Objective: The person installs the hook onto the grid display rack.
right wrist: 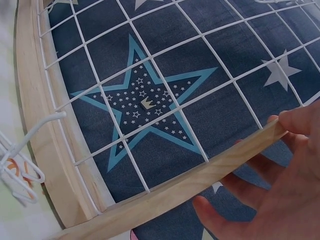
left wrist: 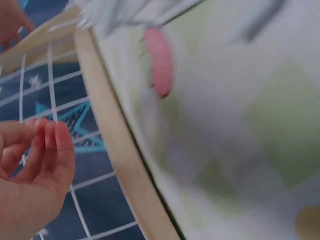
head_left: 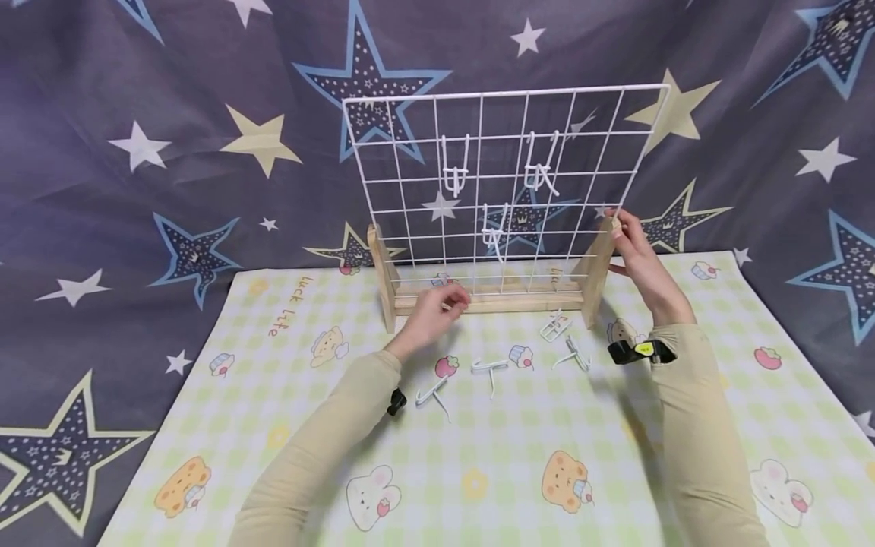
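Loose white hooks can be seen nearest. Beyond them, the left hand is curled in, with nothing seen in it. Then the wooden post is pinched near its top by the right hand. Just left of that grip, the wire rack (likely stiff and light) is best held by its wood.

White grid, green-checked tablecloth
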`<state>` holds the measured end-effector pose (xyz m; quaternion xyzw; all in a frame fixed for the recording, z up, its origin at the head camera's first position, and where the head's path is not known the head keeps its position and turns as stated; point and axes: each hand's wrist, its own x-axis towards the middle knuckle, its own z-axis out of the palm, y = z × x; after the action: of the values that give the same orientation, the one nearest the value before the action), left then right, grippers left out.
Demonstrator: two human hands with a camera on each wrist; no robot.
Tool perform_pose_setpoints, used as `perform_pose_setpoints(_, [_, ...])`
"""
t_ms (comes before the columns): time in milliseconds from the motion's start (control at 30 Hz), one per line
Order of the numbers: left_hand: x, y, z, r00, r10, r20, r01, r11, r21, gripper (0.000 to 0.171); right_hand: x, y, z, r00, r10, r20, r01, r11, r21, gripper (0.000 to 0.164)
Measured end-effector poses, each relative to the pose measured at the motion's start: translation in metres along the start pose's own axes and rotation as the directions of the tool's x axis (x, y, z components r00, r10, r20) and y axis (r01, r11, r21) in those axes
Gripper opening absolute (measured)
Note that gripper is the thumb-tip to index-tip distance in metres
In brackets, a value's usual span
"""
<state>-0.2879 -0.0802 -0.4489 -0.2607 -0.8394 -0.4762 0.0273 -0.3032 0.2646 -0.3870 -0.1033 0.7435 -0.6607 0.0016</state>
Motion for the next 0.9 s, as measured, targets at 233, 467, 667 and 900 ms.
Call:
perform_pose_setpoints(233, [-0.005,0.001,0.015,0.958,0.055,0.283,-0.071,0.996,0.048,0.008,0.001,-0.002,-0.003,1.000,-0.003,0.015,0.003,1.000,-0.007,0.045])
perform_pose_setpoints(467, [0.001,0.012,0.026,0.894,0.105,0.436,-0.127,0.992,0.020,0.007,0.002,-0.001,-0.006,1.000,0.008,0.014,-0.008,1.000,-0.007,0.045])
perform_pose_setpoints(667, [0.007,0.024,0.043,0.802,0.070,0.593,-0.165,0.981,0.107,0.012,0.003,0.000,-0.005,1.000,0.009,-0.001,-0.009,1.000,-0.001,0.044])
perform_pose_setpoints(900, [0.006,0.019,0.039,0.797,0.008,0.604,-0.171,0.962,0.213,0.017,0.002,0.003,-0.003,1.000,0.018,0.009,-0.018,1.000,-0.013,0.046])
